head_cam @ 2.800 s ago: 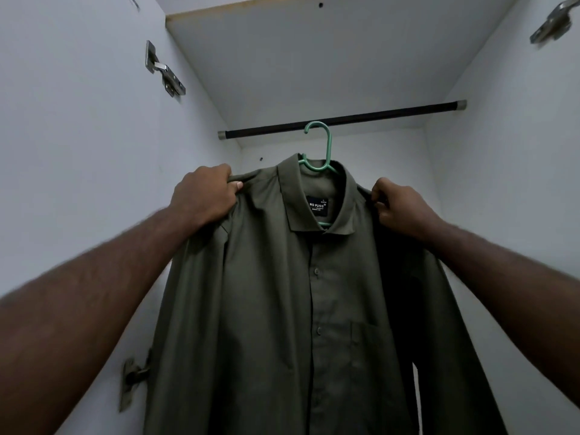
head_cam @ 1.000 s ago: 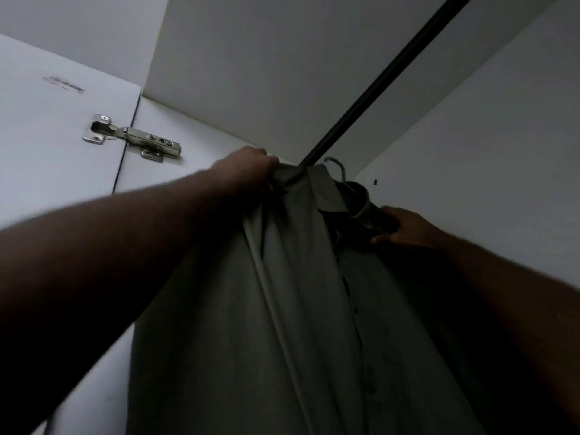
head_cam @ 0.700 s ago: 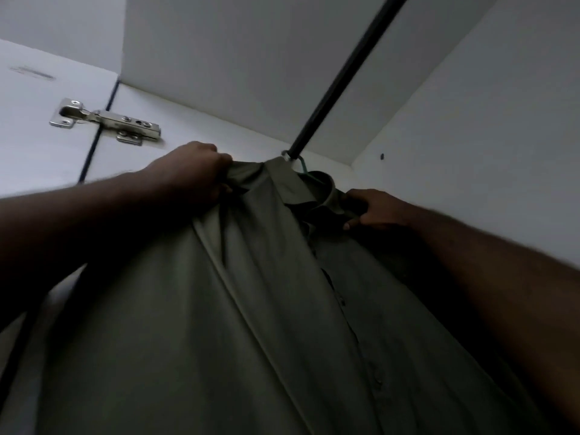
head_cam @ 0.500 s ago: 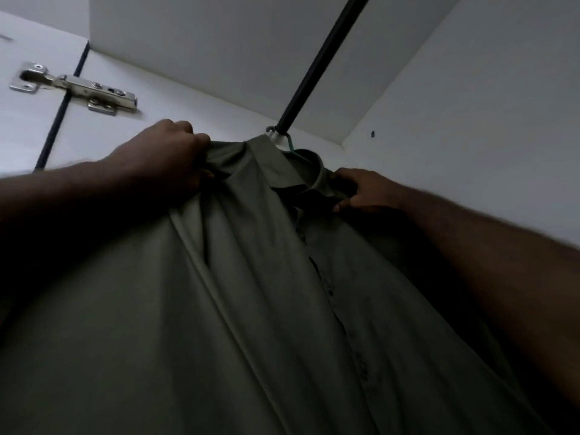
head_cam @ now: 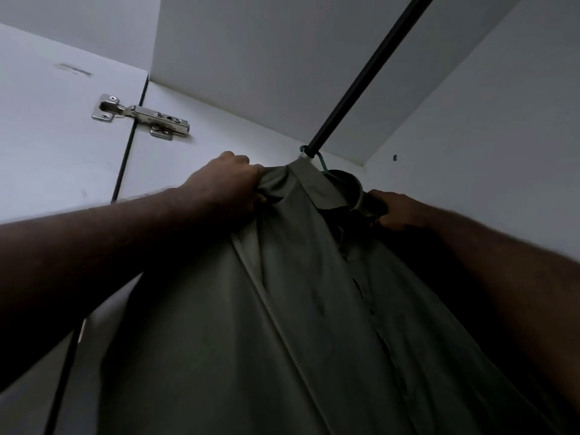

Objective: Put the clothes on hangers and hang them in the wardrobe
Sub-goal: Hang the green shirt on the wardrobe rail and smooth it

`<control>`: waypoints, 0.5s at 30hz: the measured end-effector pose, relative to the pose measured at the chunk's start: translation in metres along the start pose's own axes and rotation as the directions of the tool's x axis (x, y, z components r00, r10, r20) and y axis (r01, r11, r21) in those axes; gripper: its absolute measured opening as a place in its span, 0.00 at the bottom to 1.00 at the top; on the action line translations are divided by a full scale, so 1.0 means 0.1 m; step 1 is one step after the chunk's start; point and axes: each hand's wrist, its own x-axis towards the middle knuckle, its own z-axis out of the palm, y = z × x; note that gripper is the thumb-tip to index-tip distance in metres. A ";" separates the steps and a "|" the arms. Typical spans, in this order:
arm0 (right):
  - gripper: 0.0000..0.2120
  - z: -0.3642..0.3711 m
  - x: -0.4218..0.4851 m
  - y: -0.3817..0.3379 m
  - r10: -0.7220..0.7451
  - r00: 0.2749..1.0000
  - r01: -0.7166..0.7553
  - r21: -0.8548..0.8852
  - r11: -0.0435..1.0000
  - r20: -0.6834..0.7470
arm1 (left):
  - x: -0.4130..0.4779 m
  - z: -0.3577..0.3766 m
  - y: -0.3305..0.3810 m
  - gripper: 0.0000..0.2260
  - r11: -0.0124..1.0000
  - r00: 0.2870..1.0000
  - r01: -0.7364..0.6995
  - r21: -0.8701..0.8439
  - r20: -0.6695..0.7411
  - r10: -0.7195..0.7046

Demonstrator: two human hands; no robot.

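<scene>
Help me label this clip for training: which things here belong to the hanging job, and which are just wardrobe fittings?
Part of the job:
olive shirt
green hanger, its hook at the rail
black rail
left hand, gripping a shoulder
right hand, gripping by the collar

Just there:
metal door hinge
white wardrobe door

Two bare forearms, no sleeves visible, left hand (head_cam: 226, 186) prob. ringless

An olive-green button-up shirt (head_cam: 314, 309) hangs on a teal hanger (head_cam: 323, 166), whose hook is looped over the black wardrobe rail (head_cam: 370, 70) at the rail's near-left end. The shirt drapes straight below the rail, collar uppermost just under the hook, button placket running down its front, fabric spreading wide toward the bottom.
</scene>
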 end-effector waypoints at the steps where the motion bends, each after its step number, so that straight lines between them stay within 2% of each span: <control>1: 0.28 0.02 -0.01 -0.03 0.016 1.000 -0.016 -0.025 1.000 -0.001 | -0.01 -0.02 0.03 0.17 1.000 1.000 0.002 -0.002 0.007 -0.002; 3: 0.27 0.07 -0.03 -0.10 0.055 0.998 -0.053 -0.091 0.994 0.021 | -0.03 -0.06 0.06 0.18 0.997 0.999 0.050 -0.064 0.020 -0.049; 5: 0.26 0.10 -0.05 -0.15 0.097 0.995 -0.091 -0.139 0.986 0.036 | -0.08 -0.13 0.07 0.24 0.961 0.987 0.158 -0.226 0.050 -0.150; 7: 0.25 0.10 -0.13 -0.24 0.120 0.992 -0.122 -0.100 0.987 -0.026 | -0.16 -0.25 0.08 0.31 0.856 0.955 0.294 -0.425 0.091 -0.283; 8: 0.27 0.11 -0.20 -0.30 0.114 0.988 -0.120 -0.050 0.991 -0.106 | -0.22 -0.31 0.09 0.32 0.776 0.927 0.363 -0.516 0.120 -0.354; 10: 0.28 0.15 -0.39 -0.47 0.044 0.938 -0.045 0.006 0.999 -0.343 | -0.38 -0.42 0.11 0.31 0.628 0.870 0.466 -0.623 0.192 -0.455; 12: 0.23 0.23 -0.59 -0.69 -0.116 0.855 0.123 -0.019 0.992 -0.505 | -0.56 -0.45 0.14 0.24 0.567 0.843 0.506 -0.650 0.235 -0.484; 13: 0.20 0.26 -0.69 -0.82 -0.196 0.837 0.212 -0.027 0.977 -0.510 | -0.65 -0.45 0.17 0.21 0.546 0.837 0.517 -0.659 0.253 -0.486; 15: 0.17 0.33 -0.84 -1.06 -0.301 0.863 0.328 -0.004 0.945 -0.406 | -0.77 -0.45 0.22 0.15 0.519 0.825 0.539 -0.664 0.290 -0.486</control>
